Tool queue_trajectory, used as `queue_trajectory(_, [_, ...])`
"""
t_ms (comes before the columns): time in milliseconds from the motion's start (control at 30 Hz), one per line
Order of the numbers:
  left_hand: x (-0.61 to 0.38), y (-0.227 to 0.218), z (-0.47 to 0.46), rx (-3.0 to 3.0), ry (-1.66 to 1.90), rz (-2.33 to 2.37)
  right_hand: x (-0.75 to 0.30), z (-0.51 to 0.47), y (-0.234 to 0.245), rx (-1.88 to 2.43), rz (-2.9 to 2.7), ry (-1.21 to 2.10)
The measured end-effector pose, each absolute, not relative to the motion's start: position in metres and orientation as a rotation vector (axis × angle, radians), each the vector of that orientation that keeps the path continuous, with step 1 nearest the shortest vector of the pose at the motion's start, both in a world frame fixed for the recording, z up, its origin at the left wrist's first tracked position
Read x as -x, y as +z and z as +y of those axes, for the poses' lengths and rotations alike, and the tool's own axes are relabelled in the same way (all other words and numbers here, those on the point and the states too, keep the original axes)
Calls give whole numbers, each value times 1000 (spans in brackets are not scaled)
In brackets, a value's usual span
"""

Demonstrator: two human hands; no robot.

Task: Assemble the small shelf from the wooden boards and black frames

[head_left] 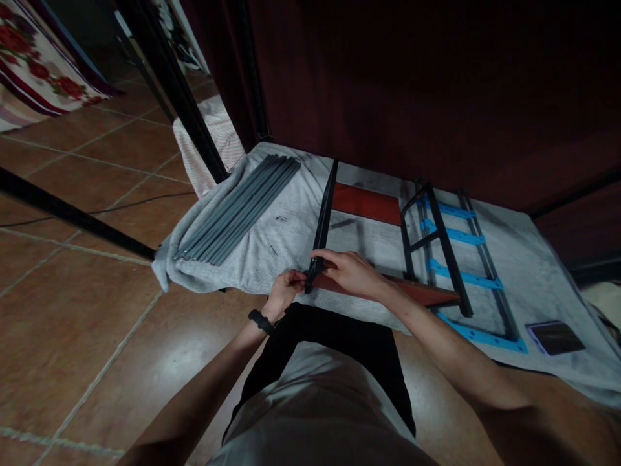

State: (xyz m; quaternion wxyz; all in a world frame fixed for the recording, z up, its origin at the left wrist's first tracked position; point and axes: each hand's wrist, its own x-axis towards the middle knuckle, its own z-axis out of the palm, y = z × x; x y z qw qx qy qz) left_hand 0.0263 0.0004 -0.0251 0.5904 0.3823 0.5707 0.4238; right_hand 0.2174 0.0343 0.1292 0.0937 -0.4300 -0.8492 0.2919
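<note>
A black metal bar [324, 213] lies on a grey blanket [272, 246], running away from me beside a red-brown board [366, 203]. My right hand [350, 273] is closed over the bar's near end, where it meets a second red-brown board [421, 292]. My left hand [286, 290], with a black band on the wrist, is pinched at the same end of the bar; what its fingers hold is too small to make out.
A bundle of grey rods [237, 210] lies on the blanket's left. Black frame pieces with blue strips [456, 249] lie at the right, a phone [555, 337] beyond them. Small screws [281, 219] are scattered near the rods. Black posts [169, 77] stand behind.
</note>
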Motion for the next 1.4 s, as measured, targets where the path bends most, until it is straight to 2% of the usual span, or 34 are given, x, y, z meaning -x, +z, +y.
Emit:
queue_trajectory(567, [-25,-28,-2,-848,1033,1313,-218,36,127,1262,-2538,880])
queue_trajectory(733, [-26,-33,2,-893,914,1400,-217,34,127,1247,-2536,875])
queue_trajectory(1400, [-25,-36,0,-979,997,1345,-216,34,126,1271,-2541,888])
